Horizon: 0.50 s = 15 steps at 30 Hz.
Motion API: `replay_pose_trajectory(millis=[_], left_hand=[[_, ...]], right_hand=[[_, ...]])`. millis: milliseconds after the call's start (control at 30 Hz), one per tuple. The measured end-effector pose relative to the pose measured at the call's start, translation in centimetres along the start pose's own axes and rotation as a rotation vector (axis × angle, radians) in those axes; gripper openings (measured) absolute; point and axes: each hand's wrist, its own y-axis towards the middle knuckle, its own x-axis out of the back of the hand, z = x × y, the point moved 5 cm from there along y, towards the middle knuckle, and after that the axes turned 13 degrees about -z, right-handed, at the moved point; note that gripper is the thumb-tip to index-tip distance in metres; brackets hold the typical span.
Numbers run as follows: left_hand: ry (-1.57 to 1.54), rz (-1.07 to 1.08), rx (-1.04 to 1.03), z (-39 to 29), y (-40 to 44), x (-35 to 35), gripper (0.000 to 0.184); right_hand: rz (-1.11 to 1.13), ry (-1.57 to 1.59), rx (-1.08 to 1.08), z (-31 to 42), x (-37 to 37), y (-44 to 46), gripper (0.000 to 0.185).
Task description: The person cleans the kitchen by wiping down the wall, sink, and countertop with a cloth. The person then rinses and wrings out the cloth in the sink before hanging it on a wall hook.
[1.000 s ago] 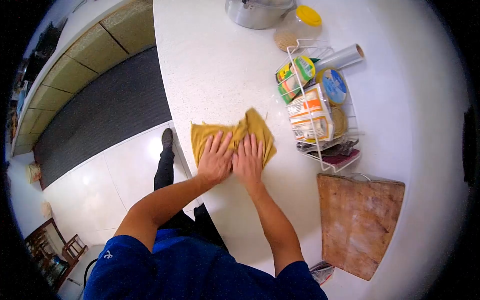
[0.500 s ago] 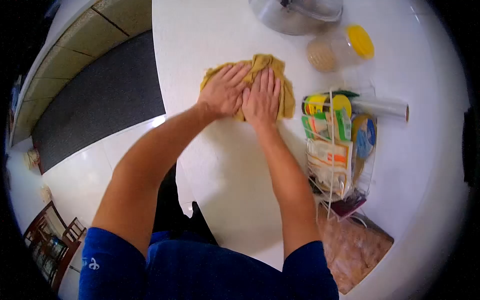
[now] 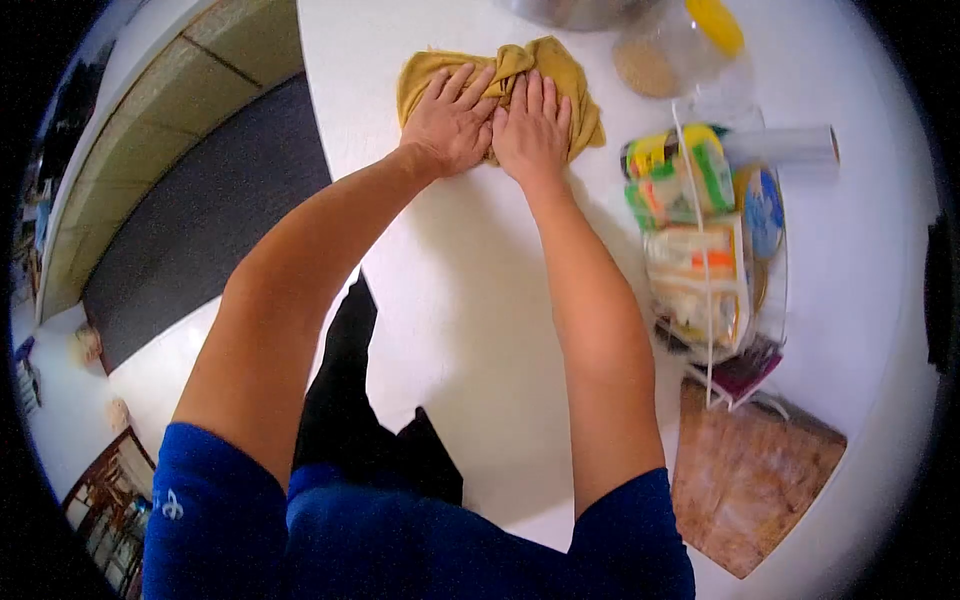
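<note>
A crumpled mustard-yellow cloth (image 3: pixel 550 62) lies on the white tabletop (image 3: pixel 480 300), bunched in a fold along its middle. My left hand (image 3: pixel 448 125) presses flat on the cloth's left part, fingers spread and pointing away from me. Beside it my right hand (image 3: pixel 530 130) lies flat on the right part, fingers stretched out. The two thumbs almost meet between the hands. The palms hide the near part of the cloth.
On the right stands a white wire rack (image 3: pixel 708 300) with several food packets. A clear roll (image 3: pixel 800 148), a yellow-lidded jar (image 3: pixel 650 65) and a metal pot (image 3: pixel 575 10) are further back. A brown board (image 3: pixel 750 480) lies near right.
Both hands have slid the cloth forward, away from my body, and it spreads slightly wider. My view has shifted too, so the rack and jar appear further up and partly blurred.
</note>
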Motion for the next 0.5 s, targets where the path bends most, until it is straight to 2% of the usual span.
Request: replay_pose_trajectory(millis=[133, 167, 200, 233, 267, 300, 367, 400, 433, 467, 500], left_hand=[[-0.03, 0.16, -0.005, -7.8, -9.6, 5.0, 0.056], [-0.157, 0.093, 0.015, -10.1, -12.4, 5.8, 0.054], [-0.2, 0.165, 0.036, -12.8, -15.0, 8.0, 0.056], [-0.216, 0.147, 0.017, -14.8, -17.4, 9.4, 0.057], [-0.304, 0.119, 0.024, -16.6, -19.6, 10.3, 0.055], [-0.358, 0.194, 0.024, -17.6, -21.0, 11.9, 0.052], [-0.4, 0.281, 0.03, -18.2, -22.7, 13.3, 0.05], [-0.447, 0.336, 0.047, -18.0, -23.0, 13.4, 0.049], [-0.452, 0.338, 0.056, -17.4, -23.2, 13.3, 0.049], [-0.423, 0.294, 0.086, -16.7, -22.8, 12.6, 0.048], [-0.396, 0.252, 0.118, -15.8, -22.4, 11.7, 0.047]], right_hand=[[0.115, -0.008, 0.042, 1.6, 7.9, -10.5, 0.058], [0.165, 0.0, 0.034, 1.9, 10.0, -13.1, 0.057], [0.209, 0.008, 0.024, 2.3, 12.4, -16.1, 0.057], [0.235, 0.025, 0.01, 2.6, 14.5, -18.9, 0.056], [0.254, 0.038, -0.005, 2.8, 16.5, -21.4, 0.055], [0.271, 0.07, -0.023, 2.9, 18.1, -23.7, 0.055], [0.302, 0.106, -0.031, 3.5, 20.2, -26.9, 0.054], [0.328, 0.159, -0.118, 3.4, 20.6, -27.9, 0.054], [0.357, 0.209, -0.208, 4.1, 20.9, -27.6, 0.053], [0.363, 0.213, -0.203, 4.5, 20.3, -26.9, 0.053], [0.36, 0.096, -0.222, 4.4, 19.1, -25.8, 0.053]])
